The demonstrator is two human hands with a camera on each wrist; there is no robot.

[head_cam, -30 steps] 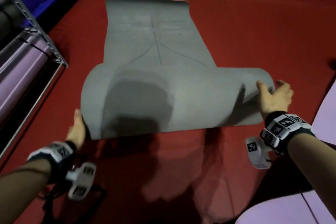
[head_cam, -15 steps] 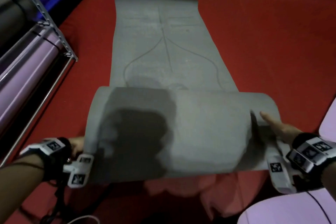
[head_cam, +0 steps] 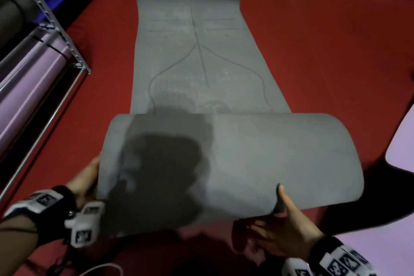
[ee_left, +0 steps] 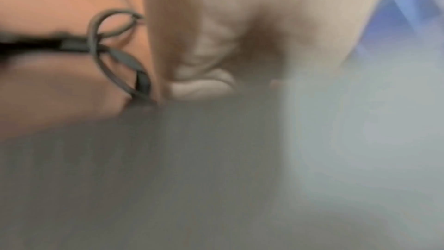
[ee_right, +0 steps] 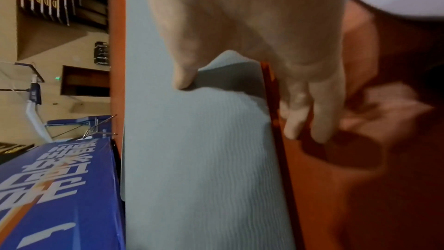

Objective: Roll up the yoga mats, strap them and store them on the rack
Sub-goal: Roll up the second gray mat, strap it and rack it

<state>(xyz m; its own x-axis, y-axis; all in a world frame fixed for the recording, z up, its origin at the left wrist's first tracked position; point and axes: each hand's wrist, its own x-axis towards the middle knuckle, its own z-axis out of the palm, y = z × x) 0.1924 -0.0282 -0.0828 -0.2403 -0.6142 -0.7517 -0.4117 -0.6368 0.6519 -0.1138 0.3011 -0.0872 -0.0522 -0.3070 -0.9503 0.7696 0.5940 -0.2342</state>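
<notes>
Both hands grasp the grey mat (head_cam: 235,163) by its folded-over near end: left hand (head_cam: 86,180) gripping the mat's left edge, right hand (head_cam: 284,231) pinching its near edge, thumb on top, fingers beneath. Beyond the fold, the mat lies flat on red floor (head_cam: 324,51), the rack (head_cam: 56,29) to the mat's left.

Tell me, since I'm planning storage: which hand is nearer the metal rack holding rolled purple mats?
Left. The left hand grips the grey mat's rack-side edge; the right hand holds its near edge, farther from the rack.
</notes>
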